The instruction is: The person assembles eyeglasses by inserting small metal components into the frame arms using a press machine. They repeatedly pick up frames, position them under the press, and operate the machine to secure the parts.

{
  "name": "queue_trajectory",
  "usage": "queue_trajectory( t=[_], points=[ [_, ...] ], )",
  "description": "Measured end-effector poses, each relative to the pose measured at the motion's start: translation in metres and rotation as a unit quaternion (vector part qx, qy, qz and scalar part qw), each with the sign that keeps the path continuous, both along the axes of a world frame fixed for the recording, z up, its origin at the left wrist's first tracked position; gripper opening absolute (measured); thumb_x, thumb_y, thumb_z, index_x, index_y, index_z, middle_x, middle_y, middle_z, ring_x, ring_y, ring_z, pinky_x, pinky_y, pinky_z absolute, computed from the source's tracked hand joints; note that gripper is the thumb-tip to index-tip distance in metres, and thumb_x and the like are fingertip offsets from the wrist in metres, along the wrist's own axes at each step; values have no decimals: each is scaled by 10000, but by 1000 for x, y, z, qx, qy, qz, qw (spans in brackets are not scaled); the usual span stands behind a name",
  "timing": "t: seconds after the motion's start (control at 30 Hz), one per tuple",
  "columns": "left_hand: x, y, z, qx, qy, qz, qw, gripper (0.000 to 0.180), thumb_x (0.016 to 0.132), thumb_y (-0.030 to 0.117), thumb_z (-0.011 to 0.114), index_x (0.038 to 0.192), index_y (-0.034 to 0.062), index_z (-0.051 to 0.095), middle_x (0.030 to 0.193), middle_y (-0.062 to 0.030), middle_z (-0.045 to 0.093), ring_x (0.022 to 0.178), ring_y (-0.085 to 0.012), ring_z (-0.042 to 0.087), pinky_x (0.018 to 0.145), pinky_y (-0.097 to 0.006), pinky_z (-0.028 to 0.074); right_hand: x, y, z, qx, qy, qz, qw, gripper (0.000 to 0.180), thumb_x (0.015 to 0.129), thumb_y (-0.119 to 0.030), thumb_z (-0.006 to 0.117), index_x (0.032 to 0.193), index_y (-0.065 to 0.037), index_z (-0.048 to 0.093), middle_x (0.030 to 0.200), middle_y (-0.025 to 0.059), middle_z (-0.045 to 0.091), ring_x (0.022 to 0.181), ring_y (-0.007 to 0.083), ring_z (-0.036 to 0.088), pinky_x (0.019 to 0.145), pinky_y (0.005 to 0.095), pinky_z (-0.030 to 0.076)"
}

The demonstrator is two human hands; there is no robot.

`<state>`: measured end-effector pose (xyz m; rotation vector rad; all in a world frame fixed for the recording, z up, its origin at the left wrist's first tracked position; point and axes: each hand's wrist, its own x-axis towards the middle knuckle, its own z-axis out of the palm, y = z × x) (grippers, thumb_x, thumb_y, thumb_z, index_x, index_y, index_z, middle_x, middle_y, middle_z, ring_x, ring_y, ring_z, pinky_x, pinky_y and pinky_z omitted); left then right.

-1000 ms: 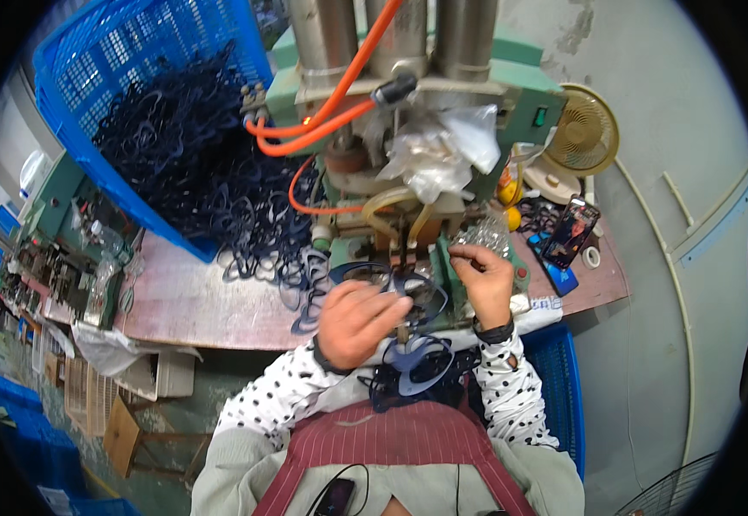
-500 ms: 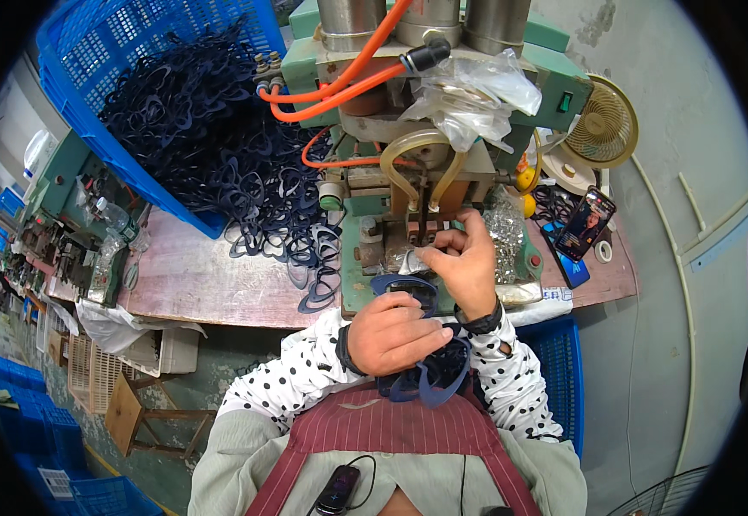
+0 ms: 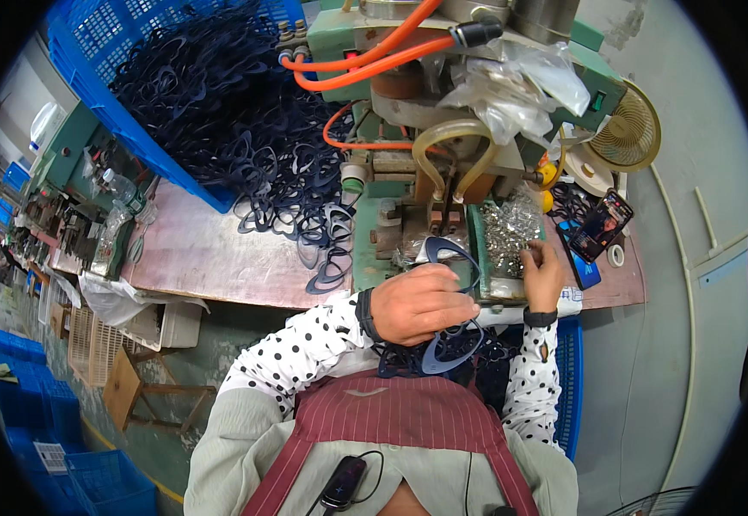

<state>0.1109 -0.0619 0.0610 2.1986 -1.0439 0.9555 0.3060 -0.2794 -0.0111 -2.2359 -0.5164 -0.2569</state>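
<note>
My left hand (image 3: 417, 308) is closed around flat navy loop-shaped pieces in front of the press. One navy loop (image 3: 474, 268) sticks up past its fingers toward the press's working point (image 3: 448, 222). Another navy loop (image 3: 451, 359) hangs below the same hand. At the front right of the machine, my right hand (image 3: 544, 279) has its fingers bent together at the edge of a tray of small shiny metal parts (image 3: 510, 225). Whatever is between those fingertips is too small to make out.
A blue crate (image 3: 90, 95) spills a heap of navy loops (image 3: 210, 112) onto the table (image 3: 210, 258) at left. Orange hoses (image 3: 382, 60) cross the green press. On the right are a phone (image 3: 602, 225) and a fan (image 3: 627, 129). A blue basket (image 3: 570, 370) stands below.
My right hand has left the press's working point and moved right to the tray of metal parts. My left hand still holds the navy loops, now slightly farther right and higher.
</note>
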Motion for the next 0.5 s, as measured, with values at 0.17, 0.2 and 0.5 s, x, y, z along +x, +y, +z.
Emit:
queue_trajectory(
  t=[0.17,0.2,0.5],
  points=[
    [0,0,4,-3,2,-8,1000,375,809,87,600,1165,-25,621,1095,-133,653,921,-289,607,926,-479,479,-16,12,-3,-155,-124,7,980,235,769,-231,746,916,-62,672,846,117,624,823,340,620,694,435,486],
    [-1,-1,-1,-15,14,-6,1000,370,815,90,595,1168,-14,623,1106,-112,652,946,-292,612,946,-498,461,-13,12,-8,-138,-100,-1,985,223,770,-229,744,898,-62,672,847,118,626,817,340,621,690,435,486],
    [-41,35,-22,6,-75,247,966,355,818,321,694,1122,140,664,1116,-55,634,921,-228,608,847,-433,429,-5,13,-8,61,16,-13,998,138,867,-184,667,917,-56,674,779,113,681,697,293,652,649,365,498]
  ],
)
